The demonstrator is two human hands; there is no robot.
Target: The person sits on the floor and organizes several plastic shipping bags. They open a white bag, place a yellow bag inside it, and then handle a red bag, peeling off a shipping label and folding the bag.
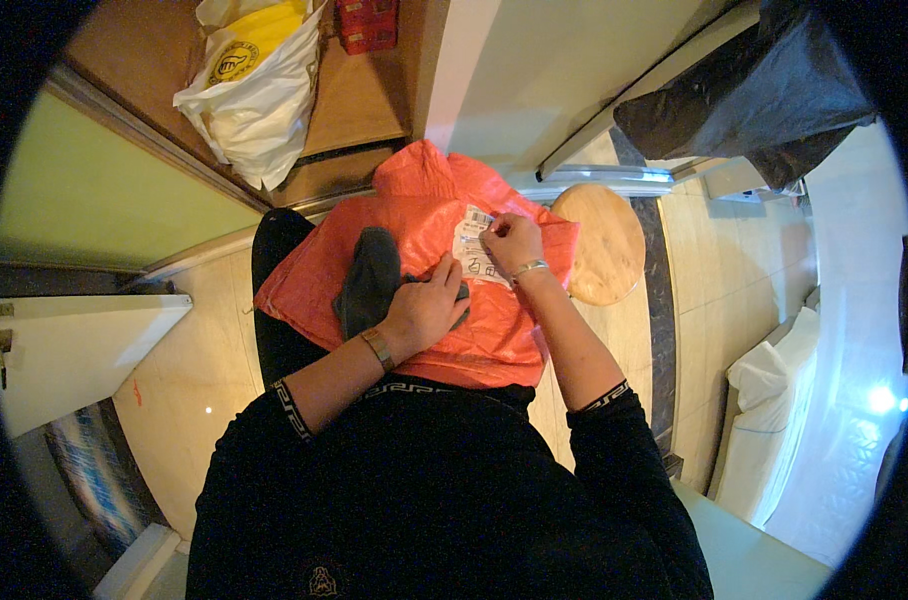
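A red woven plastic sack (491, 345) lies spread across my lap. On it is a dark grey cloth item (371, 277), seemingly a sock, with part of it bunched under my left hand (427, 304). That hand rests flat, palm down, its fingers pointing towards a white printed label (472, 244) on the sack. My right hand (512, 244) is at the label's right edge, fingers curled and thumb near the fingertips. Whether it pinches the label's edge is not clear.
A round wooden stool (600, 244) stands right of the sack. On a brown shelf at the upper left lie a white and yellow plastic bag (262, 105) and a red package (367, 26). A black plastic bag (746, 97) hangs at the upper right. A white door (86, 345) is at the left.
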